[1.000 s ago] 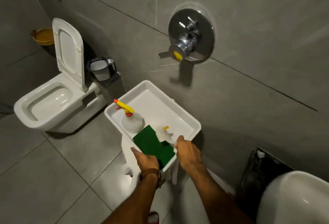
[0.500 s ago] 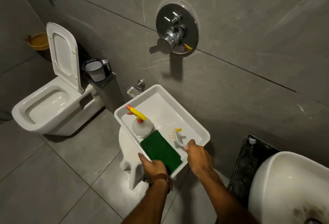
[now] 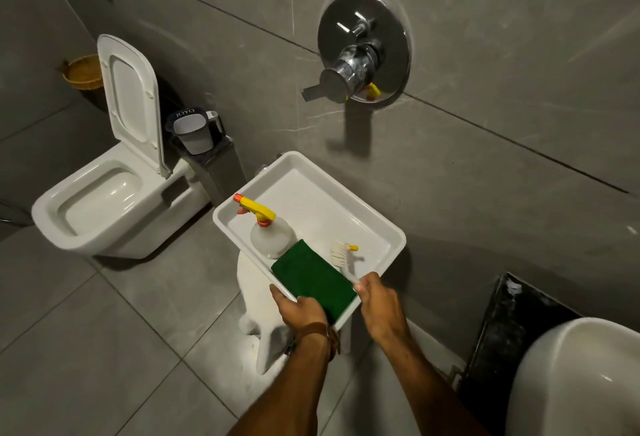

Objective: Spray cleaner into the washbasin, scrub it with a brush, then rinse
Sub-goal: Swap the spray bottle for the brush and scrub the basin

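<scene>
Head view: both grips (image 3: pixel 375 300) clamp tray (image 3: pixel 388 233) (spray bottle (image 3: pixel 272 239) ahead); tilting could topple it.

- The tray (image 3: pixel 388 227) looks like smooth white plastic with a faint sheen.
- The spray bottle (image 3: pixel 272 239) is translucent plastic, its trigger head glossy yellow and red.
- The green cloth (image 3: pixel 313 278) is matt and soft-looking.
- The brush (image 3: pixel 341 255) has pale bristles on a plastic handle.
- The toilet (image 3: pixel 100 213) and the washbasin (image 3: pixel 568 383) are glossy white ceramic.
- The shower mixer (image 3: pixel 362 51) is polished chrome, mirror-bright.
- Wall tiles (image 3: pixel 502 54) and floor tiles (image 3: pixel 86 349) are grey, smooth, dull satin.
- A brown strap, leather-like, circles the left wrist (image 3: pixel 320 331).
</scene>
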{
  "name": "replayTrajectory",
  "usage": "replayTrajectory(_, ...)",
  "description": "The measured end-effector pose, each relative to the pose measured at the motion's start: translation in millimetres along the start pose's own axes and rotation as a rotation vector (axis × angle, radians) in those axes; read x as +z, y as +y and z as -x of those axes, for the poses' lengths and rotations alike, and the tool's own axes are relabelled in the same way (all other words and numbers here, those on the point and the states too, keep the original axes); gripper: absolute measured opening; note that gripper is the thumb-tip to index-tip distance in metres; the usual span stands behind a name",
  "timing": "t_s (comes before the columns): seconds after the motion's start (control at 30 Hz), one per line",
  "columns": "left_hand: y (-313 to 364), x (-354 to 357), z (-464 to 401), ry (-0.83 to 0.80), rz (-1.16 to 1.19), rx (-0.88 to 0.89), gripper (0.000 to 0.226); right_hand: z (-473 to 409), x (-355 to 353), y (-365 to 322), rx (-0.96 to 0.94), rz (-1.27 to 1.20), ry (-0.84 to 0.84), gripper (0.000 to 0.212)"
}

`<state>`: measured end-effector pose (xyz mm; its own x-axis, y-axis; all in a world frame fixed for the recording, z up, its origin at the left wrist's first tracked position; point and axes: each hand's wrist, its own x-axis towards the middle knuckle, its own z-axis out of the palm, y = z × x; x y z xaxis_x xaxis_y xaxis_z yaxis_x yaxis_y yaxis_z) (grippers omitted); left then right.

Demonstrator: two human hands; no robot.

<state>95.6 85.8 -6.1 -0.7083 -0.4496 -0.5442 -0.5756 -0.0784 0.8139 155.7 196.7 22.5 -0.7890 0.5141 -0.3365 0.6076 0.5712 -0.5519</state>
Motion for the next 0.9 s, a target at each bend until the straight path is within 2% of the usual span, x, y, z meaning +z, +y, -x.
replayTrajectory(0.33, 5.9, -3.2, -6.4, -0.049, -0.066, 0.016, 0.072, -1.3, -10.2, -17.4, -0.037, 0.224, 0.022, 0.019)
replayTrajectory(0.47, 14.3, -9.8, -6.6, -0.025, -0.1, 0.108, 0.072, 4.6, -21.9, -20.7, -0.035, 0.228, 0.08, 0.023)
replayTrajectory(0.57, 26.6, -13.8, 2.3, -0.023, -0.16, 0.261, 0.066, 17.2, -37.3, -21.6, -0.027, 0.176, 0.142, 0.026)
replayTrajectory(0.7, 39.2, -11.7, 41.1, -0.168, -0.205, 0.464, 0.057, 53.4, -72.1, -13.9, 0.027, 0.052, 0.209, 0.02)
replayTrajectory(0.9, 33.6, 6.7, 158.7, -0.452, -0.212, 0.625, 0.046, 138.6, -145.4, 31.9, 0.122, -0.038, 0.372, 0.018)
